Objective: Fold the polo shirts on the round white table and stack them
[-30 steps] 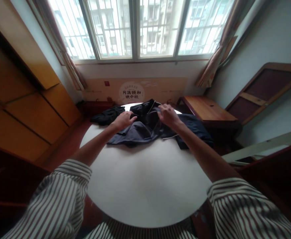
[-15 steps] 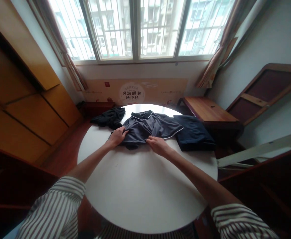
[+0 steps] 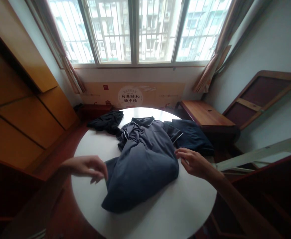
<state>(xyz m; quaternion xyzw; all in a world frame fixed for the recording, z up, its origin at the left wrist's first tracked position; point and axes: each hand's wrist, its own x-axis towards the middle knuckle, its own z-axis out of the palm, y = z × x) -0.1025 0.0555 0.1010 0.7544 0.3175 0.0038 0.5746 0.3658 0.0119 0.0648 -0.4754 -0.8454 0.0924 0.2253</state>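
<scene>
shirt (image 3: 145, 159) now spread out, left hand (image 3: 87, 167) and right hand (image 3: 194, 162) open beside it.

Blk garment (image 3: 107, 121), navy pile (image 3: 194, 136), bench (image 3: 206, 114).

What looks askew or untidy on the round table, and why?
The grey polo lies crooked on the table: its collar faces the window, but its body slants left, rumpled, with one sleeve bunched. The black garment at the far left edge is crumpled in a heap, unlike the folded navy garment on the right.
</scene>
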